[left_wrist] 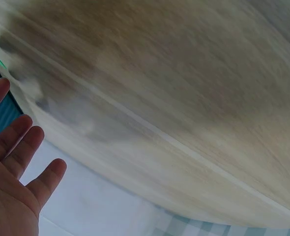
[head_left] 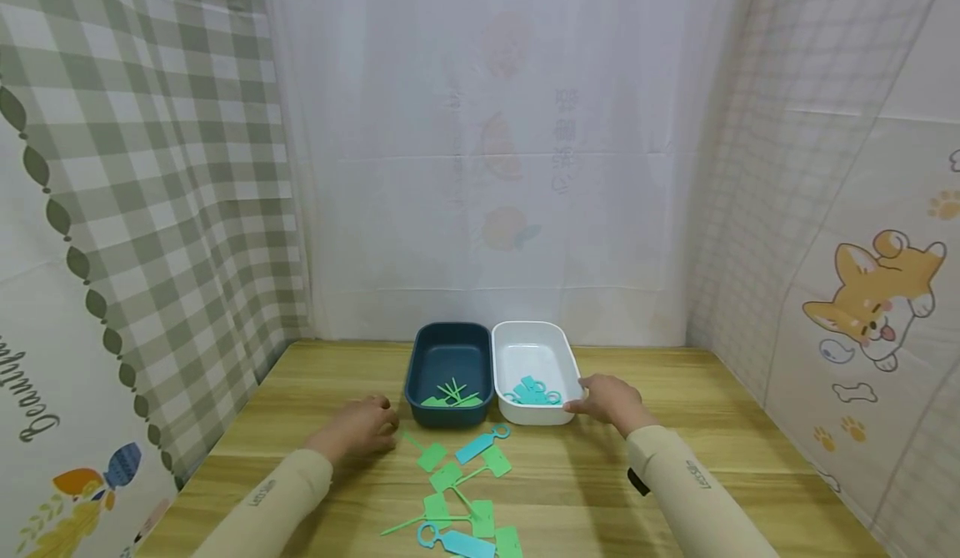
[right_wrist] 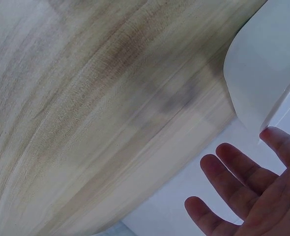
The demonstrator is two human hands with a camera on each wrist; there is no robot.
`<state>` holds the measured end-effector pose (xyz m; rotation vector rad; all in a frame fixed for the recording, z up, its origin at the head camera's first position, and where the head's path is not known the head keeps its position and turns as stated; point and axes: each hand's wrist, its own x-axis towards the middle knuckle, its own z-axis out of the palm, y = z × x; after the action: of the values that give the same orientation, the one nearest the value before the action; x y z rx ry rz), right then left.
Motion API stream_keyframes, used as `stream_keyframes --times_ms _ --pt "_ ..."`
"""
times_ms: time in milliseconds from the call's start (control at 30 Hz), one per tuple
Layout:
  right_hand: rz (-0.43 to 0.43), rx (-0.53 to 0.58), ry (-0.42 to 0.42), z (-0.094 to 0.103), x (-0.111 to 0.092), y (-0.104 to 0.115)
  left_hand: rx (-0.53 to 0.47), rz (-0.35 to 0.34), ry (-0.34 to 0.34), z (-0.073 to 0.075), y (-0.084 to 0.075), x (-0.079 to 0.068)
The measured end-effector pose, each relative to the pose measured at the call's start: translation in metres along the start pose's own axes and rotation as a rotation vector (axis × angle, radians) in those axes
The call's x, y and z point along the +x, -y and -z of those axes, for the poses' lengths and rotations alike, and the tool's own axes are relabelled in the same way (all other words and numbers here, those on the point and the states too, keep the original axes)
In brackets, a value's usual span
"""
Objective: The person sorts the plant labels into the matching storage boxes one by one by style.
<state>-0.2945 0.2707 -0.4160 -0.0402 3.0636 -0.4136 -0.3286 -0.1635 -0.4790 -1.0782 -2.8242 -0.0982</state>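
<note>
My right hand is at the front right corner of a white bin. In the right wrist view its index fingertip touches the rim, and the other fingers stand spread and fairly straight. Inside that bin lie blue ring-ended tags. Left of a dark blue bin, my left hand hovers over the table holding nothing, its fingers loosely spread in the left wrist view. Green cable-tie tags are in the dark blue bin.
The two bins stand side by side. In front of them, several green cable-tie tags and two blue ring-ended tags lie scattered on the wooden table. A white curtain hangs behind, with patterned cloth at the sides.
</note>
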Motion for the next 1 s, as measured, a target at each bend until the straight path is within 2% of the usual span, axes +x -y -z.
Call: stream_keyframes --times_ms 233,467,800,1000 --pt "0.001 0.007 -0.003 -0.002 0.002 0.000 -0.024 -0.070 -0.025 0.001 -0.006 -0.004" --pt "0.001 0.011 -0.003 0.002 0.000 0.001 -0.029 -0.148 -0.038 0.004 -0.005 -0.009" --pt "0.004 0.007 -0.003 0.003 -0.002 0.001 0.025 -0.207 -0.074 0.000 -0.015 -0.006" --pt "0.003 0.006 -0.003 0.002 -0.002 0.001 0.045 -0.201 -0.091 -0.001 -0.017 -0.006"
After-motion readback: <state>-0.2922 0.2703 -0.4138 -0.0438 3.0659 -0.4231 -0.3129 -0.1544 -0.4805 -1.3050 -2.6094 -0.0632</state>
